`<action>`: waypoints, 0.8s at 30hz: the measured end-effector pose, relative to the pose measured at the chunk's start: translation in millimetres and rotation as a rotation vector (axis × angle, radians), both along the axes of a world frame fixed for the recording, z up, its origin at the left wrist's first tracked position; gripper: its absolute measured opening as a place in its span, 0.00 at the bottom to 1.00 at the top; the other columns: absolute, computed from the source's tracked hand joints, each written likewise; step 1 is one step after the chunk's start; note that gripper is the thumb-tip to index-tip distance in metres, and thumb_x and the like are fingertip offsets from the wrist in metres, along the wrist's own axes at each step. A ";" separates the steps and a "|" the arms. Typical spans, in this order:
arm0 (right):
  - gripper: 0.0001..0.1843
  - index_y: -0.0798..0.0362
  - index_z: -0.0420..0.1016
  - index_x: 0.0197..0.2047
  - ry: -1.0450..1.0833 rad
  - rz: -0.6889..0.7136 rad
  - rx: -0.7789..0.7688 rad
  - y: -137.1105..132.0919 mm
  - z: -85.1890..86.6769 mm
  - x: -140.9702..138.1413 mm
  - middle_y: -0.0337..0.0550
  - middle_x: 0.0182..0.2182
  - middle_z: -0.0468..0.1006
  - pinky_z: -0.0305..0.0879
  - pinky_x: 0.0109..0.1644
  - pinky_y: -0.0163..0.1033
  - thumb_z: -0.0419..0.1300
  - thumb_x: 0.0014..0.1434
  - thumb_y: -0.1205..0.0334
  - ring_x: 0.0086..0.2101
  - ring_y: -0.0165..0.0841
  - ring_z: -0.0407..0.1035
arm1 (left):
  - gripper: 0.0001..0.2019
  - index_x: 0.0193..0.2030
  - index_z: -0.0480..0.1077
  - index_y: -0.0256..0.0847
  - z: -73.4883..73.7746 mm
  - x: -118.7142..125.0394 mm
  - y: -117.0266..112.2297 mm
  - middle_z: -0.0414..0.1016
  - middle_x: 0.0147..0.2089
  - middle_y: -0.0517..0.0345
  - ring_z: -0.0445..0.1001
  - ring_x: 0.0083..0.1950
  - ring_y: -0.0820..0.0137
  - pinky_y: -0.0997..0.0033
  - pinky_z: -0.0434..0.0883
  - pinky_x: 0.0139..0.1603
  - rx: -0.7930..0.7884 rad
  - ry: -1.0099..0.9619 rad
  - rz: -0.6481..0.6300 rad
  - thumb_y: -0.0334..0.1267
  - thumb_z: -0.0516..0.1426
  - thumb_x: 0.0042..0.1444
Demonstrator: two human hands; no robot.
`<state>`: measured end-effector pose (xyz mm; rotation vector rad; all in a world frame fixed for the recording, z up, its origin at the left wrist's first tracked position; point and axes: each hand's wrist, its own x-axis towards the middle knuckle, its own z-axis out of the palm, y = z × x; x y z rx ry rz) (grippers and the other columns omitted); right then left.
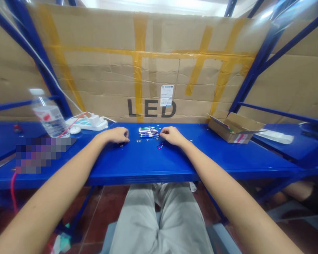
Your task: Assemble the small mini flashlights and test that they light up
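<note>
My left hand (118,135) rests on the blue table with its fingers curled inward. Small round metallic pieces (122,144) lie just below its fingertips; whether it holds one is hidden. My right hand (172,135) is closed in a pinch at the right end of a row of several slim, shiny tubes (147,132) in green, silver, blue and purple. What sits between those fingers is too small to make out. Just in front of it lies a purple carabiner (159,146). More small silvery discs (138,141) are scattered between my hands.
A cardboard box (228,130) stands open at the right. On the left are a water bottle (49,114), a white power strip (88,122) and a blurred-out flat object (42,151) with a red cable. Tall cardboard (103,81) backs the table (148,164). At far right, part of another person shows.
</note>
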<state>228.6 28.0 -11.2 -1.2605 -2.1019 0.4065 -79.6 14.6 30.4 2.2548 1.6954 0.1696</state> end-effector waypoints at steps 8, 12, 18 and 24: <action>0.13 0.57 0.82 0.40 0.259 0.207 -0.073 -17.2 4.1 -17.9 0.43 0.33 0.82 0.67 0.42 0.37 0.69 0.53 0.59 0.35 0.34 0.73 | 0.13 0.33 0.68 0.41 -21.7 60.2 -17.9 0.76 0.29 0.59 0.73 0.31 0.69 0.69 0.70 0.35 0.475 -0.633 -0.110 0.48 0.63 0.53; 0.09 0.55 0.83 0.39 0.210 0.278 -0.061 -22.5 4.6 -26.3 0.40 0.33 0.82 0.67 0.43 0.38 0.67 0.54 0.63 0.35 0.34 0.73 | 0.13 0.36 0.70 0.41 -24.7 78.9 -24.8 0.77 0.34 0.58 0.72 0.35 0.69 0.68 0.70 0.39 0.526 -0.630 -0.198 0.48 0.62 0.57; 0.11 0.55 0.78 0.39 0.336 0.199 -0.040 -11.3 2.3 -17.6 0.40 0.31 0.80 0.68 0.44 0.39 0.64 0.50 0.67 0.34 0.34 0.73 | 0.10 0.44 0.76 0.40 -29.9 65.7 -11.1 0.79 0.43 0.51 0.73 0.45 0.62 0.60 0.69 0.51 0.608 -0.322 -0.258 0.39 0.55 0.63; 0.07 0.54 0.75 0.33 0.272 0.288 -0.079 -15.8 3.2 -15.3 0.38 0.32 0.80 0.67 0.45 0.38 0.64 0.48 0.67 0.37 0.34 0.73 | 0.12 0.39 0.81 0.43 -44.2 65.6 -0.1 0.78 0.43 0.48 0.68 0.46 0.57 0.56 0.66 0.52 0.558 -0.055 -0.348 0.43 0.57 0.62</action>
